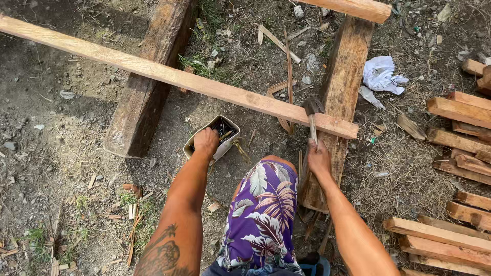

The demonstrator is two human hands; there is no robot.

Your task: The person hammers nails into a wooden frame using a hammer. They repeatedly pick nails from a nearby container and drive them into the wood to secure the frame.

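Nearest, the right hand (319, 159) is clamped on a hammer (312, 113) whose head rests on the long plank (179, 77). Just this side of the plank, the left hand (206, 142) dips into a small box of nails (214, 135), fingers curled; their grip is hidden. This looks like picking a nail; setting it upright on the plank calls for a steady pinch.

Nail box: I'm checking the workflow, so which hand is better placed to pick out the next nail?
Left, probably. The left hand is already in the nail box, while the right hand grips the hammer resting on the long plank.
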